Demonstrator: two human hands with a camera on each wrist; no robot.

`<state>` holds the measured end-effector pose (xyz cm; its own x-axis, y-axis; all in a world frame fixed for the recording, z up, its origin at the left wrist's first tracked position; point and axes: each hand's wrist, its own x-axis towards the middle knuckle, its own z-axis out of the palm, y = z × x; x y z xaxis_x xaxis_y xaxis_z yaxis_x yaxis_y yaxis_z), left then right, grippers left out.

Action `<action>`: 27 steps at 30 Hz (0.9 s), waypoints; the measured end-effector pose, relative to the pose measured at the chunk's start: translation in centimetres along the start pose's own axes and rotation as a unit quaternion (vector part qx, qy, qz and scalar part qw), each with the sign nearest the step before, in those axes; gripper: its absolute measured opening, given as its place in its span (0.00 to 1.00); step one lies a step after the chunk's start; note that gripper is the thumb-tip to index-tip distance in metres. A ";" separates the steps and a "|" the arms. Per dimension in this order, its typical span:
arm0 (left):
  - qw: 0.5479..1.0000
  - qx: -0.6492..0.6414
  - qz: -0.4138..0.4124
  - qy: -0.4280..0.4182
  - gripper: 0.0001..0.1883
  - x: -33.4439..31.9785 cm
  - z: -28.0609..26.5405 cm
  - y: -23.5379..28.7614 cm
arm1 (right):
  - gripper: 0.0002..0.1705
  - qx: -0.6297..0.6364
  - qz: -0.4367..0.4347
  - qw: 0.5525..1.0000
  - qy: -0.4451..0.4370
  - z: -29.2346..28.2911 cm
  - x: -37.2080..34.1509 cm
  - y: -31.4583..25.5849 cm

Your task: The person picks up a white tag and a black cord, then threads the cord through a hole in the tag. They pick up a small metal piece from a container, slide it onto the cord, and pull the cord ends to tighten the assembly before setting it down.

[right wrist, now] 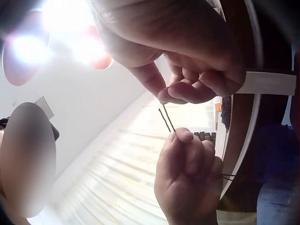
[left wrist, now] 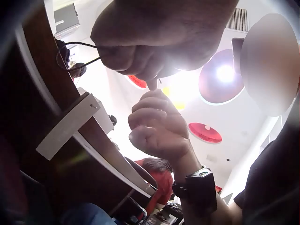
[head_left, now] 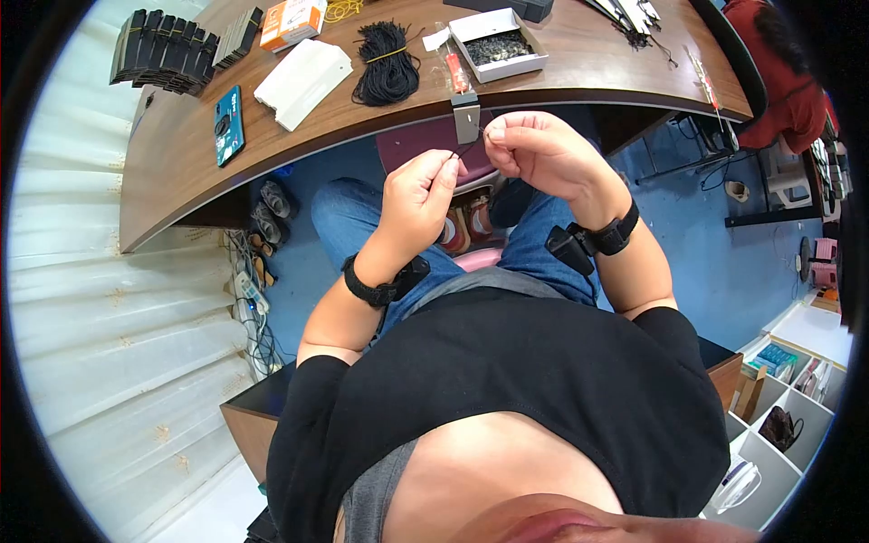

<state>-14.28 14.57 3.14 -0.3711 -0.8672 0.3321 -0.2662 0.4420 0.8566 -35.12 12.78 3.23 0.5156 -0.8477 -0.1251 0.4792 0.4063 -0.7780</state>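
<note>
A thin black cord (right wrist: 167, 118) runs between the two hands in the right wrist view. The left hand (head_left: 418, 201) pinches it with thumb and curled fingers; two cord ends stick up from that pinch. The right hand (head_left: 554, 156) holds one of these ends between thumb and forefinger. On the far side of the left hand a loop of the cord (left wrist: 68, 43) hangs out, seen in the left wrist view. Just beyond the hands, a grey-white strip (head_left: 466, 121) overhangs the desk's edge.
On the wooden desk (head_left: 181, 195) lie a black cord bundle (head_left: 386, 65), white sheets (head_left: 302, 83), a teal package (head_left: 229, 127), an open white box (head_left: 500, 45) and stacked black pieces (head_left: 163, 50). Another person in red (head_left: 783, 90) is at the right.
</note>
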 end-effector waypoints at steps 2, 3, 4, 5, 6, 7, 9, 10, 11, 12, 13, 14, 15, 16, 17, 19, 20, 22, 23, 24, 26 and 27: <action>1.000 -0.003 0.000 0.000 0.11 0.0 0.0 0.0 | 0.07 0.010 0.013 1.000 -0.015 -0.2 -0.1 0.1; 1.000 -0.002 -0.002 -0.001 0.10 0.0 0.0 0.0 | 0.07 0.015 0.012 1.000 -0.015 -0.2 -0.1 0.2; 1.000 -0.001 -0.004 -0.002 0.10 0.0 0.0 0.0 | 0.07 0.020 0.012 1.000 -0.015 -0.2 -0.2 0.3; 1.000 -0.002 -0.005 -0.003 0.10 -0.1 0.0 0.0 | 0.07 0.024 0.012 1.000 -0.015 -0.2 -0.2 0.3; 1.000 -0.002 -0.005 -0.004 0.10 0.0 0.0 0.0 | 0.07 0.032 0.011 0.999 -0.014 -0.3 -0.2 0.3; 1.000 -0.003 -0.006 -0.005 0.10 0.0 0.1 -0.1 | 0.07 0.039 0.011 0.999 -0.012 -0.4 -0.3 0.3; 1.000 -0.007 -0.009 -0.005 0.10 0.0 0.1 0.0 | 0.07 0.048 0.009 0.999 -0.017 -0.4 -0.3 0.3; 1.000 -0.009 -0.011 -0.006 0.10 0.0 0.1 0.0 | 0.07 0.050 0.007 0.998 -0.022 -0.4 -0.3 0.1; 1.000 -0.010 -0.010 -0.007 0.10 0.0 0.1 0.0 | 0.07 0.051 0.006 0.998 -0.028 -0.3 -0.3 0.0; 1.000 -0.011 -0.008 -0.007 0.10 0.0 0.1 0.0 | 0.07 0.048 0.009 0.998 -0.031 -0.3 -0.3 0.0; 1.000 -0.012 -0.007 -0.008 0.10 0.0 0.1 0.1 | 0.07 0.045 0.012 0.998 -0.034 -0.4 -0.3 0.1; 1.000 -0.010 -0.006 -0.008 0.10 0.0 0.1 0.1 | 0.07 0.042 0.016 0.998 -0.038 -0.4 -0.2 0.1; 1.000 -0.007 -0.005 -0.008 0.10 -0.1 0.1 0.0 | 0.07 0.044 0.020 0.998 -0.040 -0.4 -0.2 0.2; 1.000 -0.005 -0.003 -0.008 0.10 -0.1 0.1 0.0 | 0.07 0.046 0.024 0.998 -0.042 -0.4 -0.2 0.3; 1.000 -0.006 -0.001 -0.007 0.10 -0.1 0.1 -0.1 | 0.07 0.048 0.028 0.997 -0.045 -0.4 -0.2 0.4; 1.000 -0.008 0.003 -0.004 0.10 -0.1 0.1 -0.1 | 0.07 0.050 0.031 0.997 -0.043 -0.3 -0.2 0.5; 1.000 -0.007 0.004 -0.003 0.10 -0.1 0.2 -0.1 | 0.07 0.051 0.033 0.997 -0.042 -0.2 -0.3 0.5; 1.000 -0.006 0.006 -0.002 0.11 -0.1 0.2 -0.1 | 0.07 0.044 0.035 0.998 -0.035 -0.1 -0.2 0.7; 1.000 -0.015 0.000 -0.005 0.11 -0.1 0.2 -0.1 | 0.07 0.040 0.036 0.998 -0.031 -0.1 -0.2 0.8; 1.000 -0.024 -0.006 -0.009 0.11 0.0 0.2 0.0 | 0.07 0.030 0.034 0.999 -0.024 0.1 -0.2 0.9; 0.999 -0.043 -0.013 -0.012 0.11 0.0 0.3 0.0 | 0.07 0.009 0.029 0.999 -0.010 0.3 -0.1 1.3; 0.998 -0.052 -0.014 -0.011 0.12 0.0 0.4 -0.1 | 0.07 -0.018 0.026 1.000 -0.001 0.4 -0.1 1.4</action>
<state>-14.60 14.64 2.89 -0.3854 -0.8726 0.3002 -0.1825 0.3910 0.9021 -34.17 13.57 2.37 0.5409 -0.8250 -0.1638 0.4264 0.4369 -0.7921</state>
